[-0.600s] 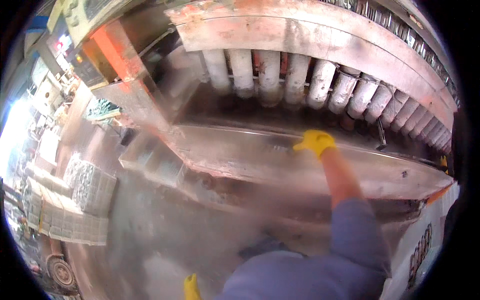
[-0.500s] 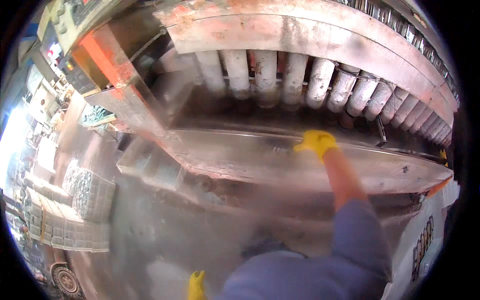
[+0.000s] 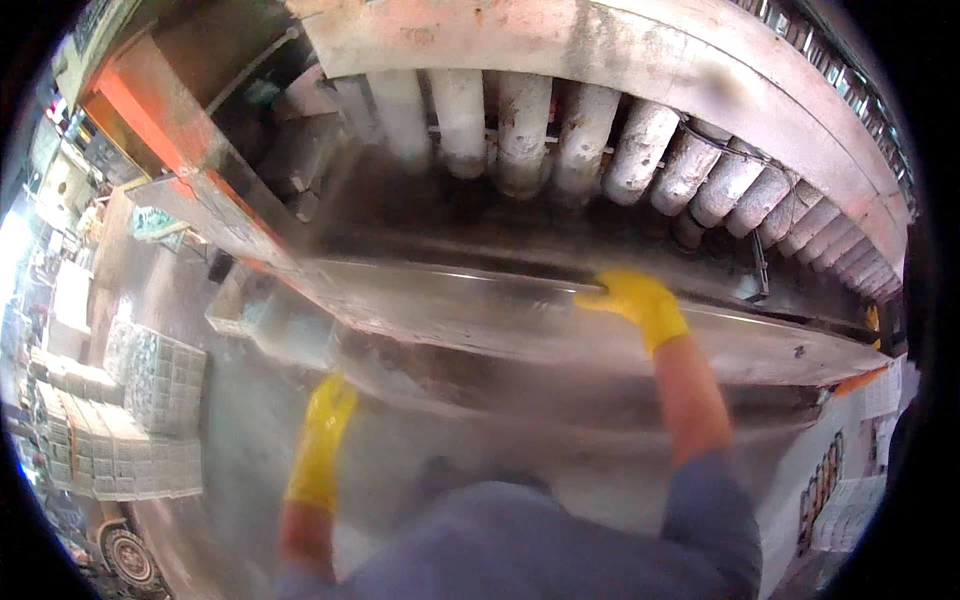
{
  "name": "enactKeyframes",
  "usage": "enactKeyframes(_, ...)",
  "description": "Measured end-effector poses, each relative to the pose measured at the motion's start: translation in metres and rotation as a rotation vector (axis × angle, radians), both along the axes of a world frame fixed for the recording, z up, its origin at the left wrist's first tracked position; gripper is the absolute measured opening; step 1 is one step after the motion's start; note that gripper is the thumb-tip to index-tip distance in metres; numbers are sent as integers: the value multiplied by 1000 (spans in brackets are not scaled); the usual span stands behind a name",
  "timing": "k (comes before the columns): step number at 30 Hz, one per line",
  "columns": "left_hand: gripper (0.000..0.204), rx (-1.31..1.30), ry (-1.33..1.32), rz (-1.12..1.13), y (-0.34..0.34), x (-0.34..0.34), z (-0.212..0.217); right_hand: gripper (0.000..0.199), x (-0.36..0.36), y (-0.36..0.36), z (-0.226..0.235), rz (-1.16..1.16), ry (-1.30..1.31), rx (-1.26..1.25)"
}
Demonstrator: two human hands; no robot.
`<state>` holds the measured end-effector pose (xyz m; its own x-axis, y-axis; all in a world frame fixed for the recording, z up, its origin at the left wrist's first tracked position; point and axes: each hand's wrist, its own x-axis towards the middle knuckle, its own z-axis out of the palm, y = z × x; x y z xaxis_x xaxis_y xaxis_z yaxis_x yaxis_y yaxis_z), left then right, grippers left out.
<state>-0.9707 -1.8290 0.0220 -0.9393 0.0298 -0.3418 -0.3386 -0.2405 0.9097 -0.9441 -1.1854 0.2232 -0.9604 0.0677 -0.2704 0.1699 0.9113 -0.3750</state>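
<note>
Single head-worn fisheye view, looking down and forward, close over long metal sheet [image 3: 560, 320]; machine's cylinder row [image 3: 600, 150] far, stacked crates [image 3: 120, 430] left.

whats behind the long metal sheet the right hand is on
Behind the metal sheet, which the right hand touches at its far edge, a dark gap runs below a row of grimy vertical cylinders. What lies deep in that gap is in shadow and cannot be seen.

A factory floor: a big grimy press [image 3: 620, 60] with a row of cylinders [image 3: 560, 140], its steel bed [image 3: 480, 310], stacked crates [image 3: 150, 370] off left.
</note>
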Motion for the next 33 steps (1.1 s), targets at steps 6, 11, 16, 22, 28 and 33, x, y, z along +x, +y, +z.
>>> enactKeyframes(6, 50, -1082, 1094, -219, 141, -142, 131, 67, 11, 7, -29, -343, 162, -53)
enactKeyframes(11, 53, -1227, 1051, -432, 181, -247, 168, 55, 9, -21, -11, -523, 44, 71)
enactKeyframes(16, 51, -1309, 863, -524, 195, -322, 98, 48, 18, -45, -8, -635, 194, 149)
enactKeyframes(22, 42, -1166, 855, -745, 220, -321, 62, 47, 35, -50, -20, -685, 256, 239)
enactKeyframes(28, 36, -1067, 834, -813, 229, -294, 78, 46, 44, -51, -29, -764, 259, 254)
enactKeyframes(33, 33, -1063, 902, -763, 213, -294, 62, 45, 39, -70, -27, -923, 290, 209)
